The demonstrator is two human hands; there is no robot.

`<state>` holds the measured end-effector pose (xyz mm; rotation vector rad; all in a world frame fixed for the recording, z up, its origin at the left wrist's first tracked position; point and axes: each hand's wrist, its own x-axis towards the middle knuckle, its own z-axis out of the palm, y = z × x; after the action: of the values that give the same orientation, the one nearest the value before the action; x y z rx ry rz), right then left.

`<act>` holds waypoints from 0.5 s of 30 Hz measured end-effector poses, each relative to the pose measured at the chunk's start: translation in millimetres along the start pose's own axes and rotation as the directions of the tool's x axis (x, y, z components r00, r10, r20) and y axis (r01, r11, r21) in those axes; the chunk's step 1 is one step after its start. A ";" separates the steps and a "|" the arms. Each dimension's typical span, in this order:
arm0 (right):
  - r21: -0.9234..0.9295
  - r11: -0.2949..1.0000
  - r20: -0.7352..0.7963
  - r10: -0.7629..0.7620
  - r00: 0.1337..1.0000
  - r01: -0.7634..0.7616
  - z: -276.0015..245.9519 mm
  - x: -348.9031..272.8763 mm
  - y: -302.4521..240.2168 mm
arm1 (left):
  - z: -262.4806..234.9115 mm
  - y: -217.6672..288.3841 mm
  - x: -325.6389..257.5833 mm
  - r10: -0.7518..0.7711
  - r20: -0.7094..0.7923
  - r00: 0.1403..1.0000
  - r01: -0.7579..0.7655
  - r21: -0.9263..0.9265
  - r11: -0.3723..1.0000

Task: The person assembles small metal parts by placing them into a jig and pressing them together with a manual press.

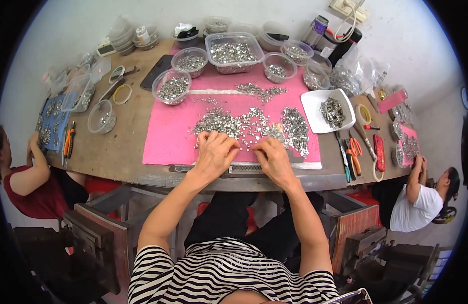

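Note:
Both my hands rest at the near edge of a pink mat (165,133) on the table. My left hand (215,152) is closed, its fingertips bent together beside a heap of small shiny metal pieces (218,123). A short gap to its right, my right hand (274,160) is closed too, thumb and fingers pinched. Whatever either hand pinches is too small to make out. Loose metal pieces lie scattered between and beyond the hands, and a second pile (295,129) spreads to the right. Along the table edge below the hands runs a ridged metal strip (246,167).
Behind the mat stand clear tubs of metal pieces, including a large square one (234,53). A white tray (310,109) sits right, near pliers (343,157), orange-handled cutters (355,148) and a red pocket knife (379,152). Co-workers sit at left (28,190) and right (416,205).

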<state>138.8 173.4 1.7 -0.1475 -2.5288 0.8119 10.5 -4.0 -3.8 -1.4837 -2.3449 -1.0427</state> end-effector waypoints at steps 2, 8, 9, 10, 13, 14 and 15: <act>-0.021 0.999 -0.013 -0.028 1.000 0.028 3.7 1.7 -2.3 | 3.6 0.9 1.7 -0.024 0.020 1.000 0.024 0.001 1.000; -0.096 0.989 0.043 -0.109 0.993 0.112 11.0 5.4 -3.5 | 10.7 -6.1 6.1 0.127 0.040 0.991 -0.130 0.054 0.990; -0.105 0.988 0.062 -0.106 0.992 0.112 12.1 6.5 -1.4 | 10.0 -7.3 7.4 0.112 0.064 0.992 -0.115 0.033 0.993; -0.114 0.987 0.083 -0.103 0.991 0.112 12.8 7.2 -0.1 | 9.1 -7.8 8.3 0.098 0.088 0.991 -0.099 0.012 0.995; -0.132 0.985 0.096 -0.102 0.990 0.114 12.4 8.7 0.6 | 1.5 -1.2 4.5 0.091 0.093 0.991 -0.085 -0.059 0.995; -0.129 0.985 0.097 -0.101 0.990 0.113 11.1 7.9 -1.4 | -1.5 0.5 1.6 0.080 0.086 0.993 -0.071 -0.113 0.991; -0.089 0.991 0.103 -0.089 0.991 0.098 8.4 6.0 -4.6 | -4.5 3.3 -2.9 0.078 0.088 0.993 -0.068 -0.113 0.991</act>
<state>129.7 166.7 0.8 -0.0191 -2.6466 0.6797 13.7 -8.1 -0.3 -1.6789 -2.3076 -1.1243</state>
